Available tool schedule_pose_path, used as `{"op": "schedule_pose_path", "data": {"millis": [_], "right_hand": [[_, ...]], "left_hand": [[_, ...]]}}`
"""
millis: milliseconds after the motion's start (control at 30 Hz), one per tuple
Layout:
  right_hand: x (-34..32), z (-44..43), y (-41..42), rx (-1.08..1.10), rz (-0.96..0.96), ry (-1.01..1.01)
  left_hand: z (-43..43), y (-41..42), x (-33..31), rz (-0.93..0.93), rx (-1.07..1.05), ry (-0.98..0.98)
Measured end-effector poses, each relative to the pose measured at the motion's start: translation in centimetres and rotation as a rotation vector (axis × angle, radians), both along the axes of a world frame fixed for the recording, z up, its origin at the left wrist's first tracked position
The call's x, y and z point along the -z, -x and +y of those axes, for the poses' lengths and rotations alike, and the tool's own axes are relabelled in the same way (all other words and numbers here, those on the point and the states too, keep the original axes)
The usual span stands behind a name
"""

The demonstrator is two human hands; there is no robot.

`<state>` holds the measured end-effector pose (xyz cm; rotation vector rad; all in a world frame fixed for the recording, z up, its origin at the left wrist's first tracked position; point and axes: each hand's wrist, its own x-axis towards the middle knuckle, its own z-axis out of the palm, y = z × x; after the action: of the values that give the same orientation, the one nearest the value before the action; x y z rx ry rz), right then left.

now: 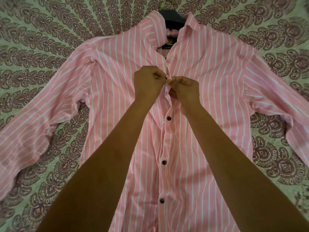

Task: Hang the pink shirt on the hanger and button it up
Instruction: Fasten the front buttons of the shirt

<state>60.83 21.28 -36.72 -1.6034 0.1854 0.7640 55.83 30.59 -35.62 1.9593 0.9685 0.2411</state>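
A pink shirt with white stripes lies spread flat, sleeves out to both sides. A dark hanger sits inside its collar, with the metal hook poking out at the top. Three dark buttons down the placket are fastened below my hands. My left hand pinches the left placket edge at chest height, next to a dark button. My right hand pinches the right placket edge directly opposite. The two hands almost touch at the placket. The collar is open above them.
The shirt rests on a green bedsheet with a maroon paisley pattern that fills the whole view. My forearms cross over the lower shirt front.
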Motion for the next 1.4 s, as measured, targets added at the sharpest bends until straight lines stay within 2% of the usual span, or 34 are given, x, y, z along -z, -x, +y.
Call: {"op": "schedule_pose_path", "data": {"millis": [133, 233, 333, 600, 833, 1267, 1400], "right_hand": [[0.0, 0.0, 0.3, 0.025, -0.022, 0.021], [-0.3, 0.1, 0.8, 0.014, -0.101, 0.026], [-0.3, 0.0, 0.9, 0.037, -0.089, -0.034], [1.1, 0.2, 1.1, 0.078, -0.074, 0.064], [0.7, 0.5, 1.3, 0.092, -0.104, 0.08], [0.4, 0.7, 1.4, 0.085, -0.205, 0.114], [0.6, 0.5, 1.5, 0.111, -0.144, 0.05]], "left_hand": [[0.3, 0.2, -0.3, -0.019, -0.064, 0.153], [0.1, 0.2, -0.1, 0.072, -0.021, 0.015], [0.0, 0.2, 0.3, 0.14, -0.015, -0.087], [-0.7, -0.1, -0.4, -0.04, -0.158, 0.222], [-0.8, 0.4, -1.1, -0.096, -0.145, 0.324], [-0.8, 0.6, -1.4, -0.071, -0.074, 0.289], [-0.8, 0.5, -1.3, -0.058, -0.075, 0.272]]}}
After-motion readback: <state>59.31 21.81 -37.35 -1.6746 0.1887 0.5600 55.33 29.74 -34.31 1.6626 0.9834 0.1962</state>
